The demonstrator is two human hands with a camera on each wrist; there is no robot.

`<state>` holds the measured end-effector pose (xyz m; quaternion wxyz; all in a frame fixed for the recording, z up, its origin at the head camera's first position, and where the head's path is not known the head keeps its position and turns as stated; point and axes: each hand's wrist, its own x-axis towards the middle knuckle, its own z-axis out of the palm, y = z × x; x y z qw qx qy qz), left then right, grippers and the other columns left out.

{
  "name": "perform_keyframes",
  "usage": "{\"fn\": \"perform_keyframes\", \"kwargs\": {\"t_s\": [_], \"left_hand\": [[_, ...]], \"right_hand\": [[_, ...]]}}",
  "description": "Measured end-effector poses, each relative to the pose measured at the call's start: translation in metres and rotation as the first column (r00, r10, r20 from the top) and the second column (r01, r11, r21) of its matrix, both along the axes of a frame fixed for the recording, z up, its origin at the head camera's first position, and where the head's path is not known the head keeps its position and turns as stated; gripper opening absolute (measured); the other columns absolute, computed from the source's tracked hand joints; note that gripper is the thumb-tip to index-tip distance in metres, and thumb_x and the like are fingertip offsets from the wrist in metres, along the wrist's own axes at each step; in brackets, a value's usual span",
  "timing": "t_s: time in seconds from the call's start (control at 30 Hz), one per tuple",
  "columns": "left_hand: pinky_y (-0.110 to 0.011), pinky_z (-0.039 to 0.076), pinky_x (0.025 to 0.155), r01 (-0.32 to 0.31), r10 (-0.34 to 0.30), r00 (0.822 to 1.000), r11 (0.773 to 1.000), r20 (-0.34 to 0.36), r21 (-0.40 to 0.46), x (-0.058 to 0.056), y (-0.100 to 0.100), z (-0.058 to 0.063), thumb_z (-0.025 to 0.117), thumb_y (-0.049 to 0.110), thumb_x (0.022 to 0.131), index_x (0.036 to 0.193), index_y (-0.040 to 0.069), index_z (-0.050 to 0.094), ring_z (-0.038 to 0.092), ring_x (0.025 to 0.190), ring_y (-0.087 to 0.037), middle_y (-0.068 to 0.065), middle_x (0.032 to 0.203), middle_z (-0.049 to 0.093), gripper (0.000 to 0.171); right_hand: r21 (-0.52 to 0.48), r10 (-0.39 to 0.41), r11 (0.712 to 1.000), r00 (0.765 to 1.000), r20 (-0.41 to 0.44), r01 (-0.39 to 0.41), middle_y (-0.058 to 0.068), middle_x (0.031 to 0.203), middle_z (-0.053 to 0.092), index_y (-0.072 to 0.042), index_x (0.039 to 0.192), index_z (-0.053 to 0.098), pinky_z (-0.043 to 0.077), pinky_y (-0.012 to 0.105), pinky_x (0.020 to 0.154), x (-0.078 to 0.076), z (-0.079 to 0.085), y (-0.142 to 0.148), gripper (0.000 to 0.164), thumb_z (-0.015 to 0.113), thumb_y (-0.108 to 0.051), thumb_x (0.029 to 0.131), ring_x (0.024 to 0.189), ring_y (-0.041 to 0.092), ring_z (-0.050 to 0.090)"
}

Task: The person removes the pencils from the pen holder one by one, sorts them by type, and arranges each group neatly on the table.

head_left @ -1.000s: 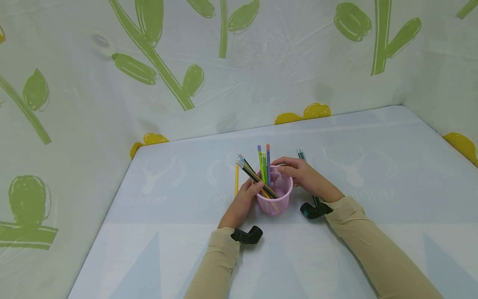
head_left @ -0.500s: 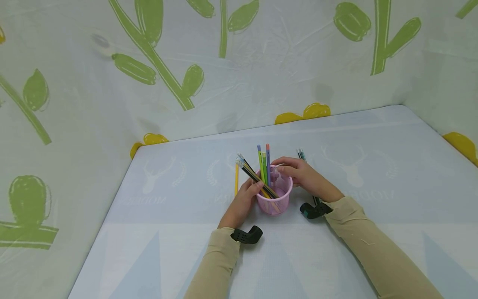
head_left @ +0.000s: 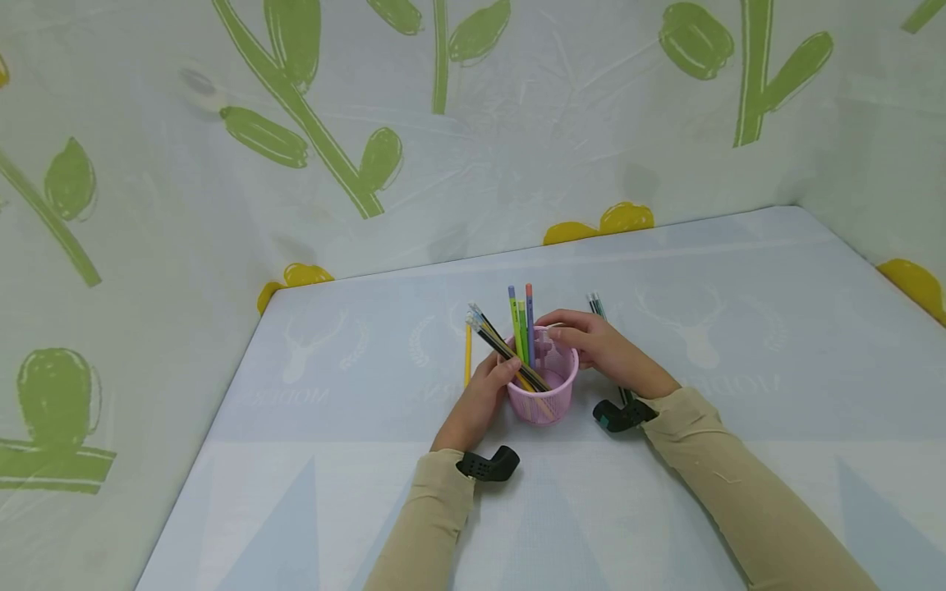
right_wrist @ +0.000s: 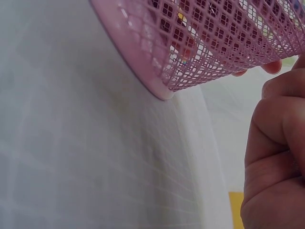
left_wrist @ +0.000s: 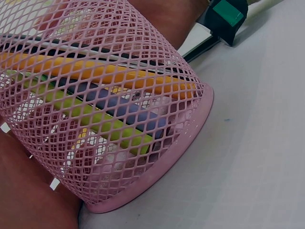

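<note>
Pink mesh cup (head_left: 550,405): left fingers (head_left: 510,368), right fingers (head_left: 567,318) curled round opposite sides, forearms (head_left: 746,484) angled inward.

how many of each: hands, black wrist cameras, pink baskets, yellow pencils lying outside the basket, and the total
Left hand and right hand: 2
Left wrist camera and right wrist camera: 2
Pink basket: 1
Yellow pencil outside it: 1
Total: 6

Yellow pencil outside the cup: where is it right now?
In the head view, the yellow pencil lies on the table to the left of the pink mesh cup, just beyond the left hand.
</note>
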<state>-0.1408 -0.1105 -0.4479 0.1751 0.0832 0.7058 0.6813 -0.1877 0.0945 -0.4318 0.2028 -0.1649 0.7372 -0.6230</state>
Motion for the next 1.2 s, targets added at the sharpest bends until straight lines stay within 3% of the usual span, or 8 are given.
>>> {"fn": "perform_keyframes", "kwargs": {"t_s": [0.9,1.2], "left_hand": [[-0.032,0.016,0.106,-0.018,0.021,0.998,0.998,0.052,-0.065,0.0007,0.0002,0.0016,0.046,0.061,0.077,0.140,0.022,0.029,0.022,0.129,-0.004,0.009,0.140,0.030,0.075],[-0.029,0.019,0.105,0.011,-0.007,0.997,0.998,0.074,-0.058,0.0029,-0.0005,0.0100,0.042,0.047,0.087,0.141,0.020,0.025,0.022,0.129,-0.006,0.004,0.143,0.027,0.063]], "right_hand": [[0.027,-0.004,1.000,1.000,-0.006,0.004,0.003,0.122,0.050,-0.023,0.116,0.055,0.050,0.041,0.074,-0.0003,0.0013,-0.0010,0.038,0.049,-0.046,0.087,0.105,0.030,0.049],[0.018,0.002,1.000,1.000,-0.004,-0.002,0.003,0.121,0.050,-0.022,0.116,0.055,0.050,0.041,0.073,-0.0006,0.0003,-0.0003,0.038,0.049,-0.046,0.087,0.105,0.030,0.049]]}}
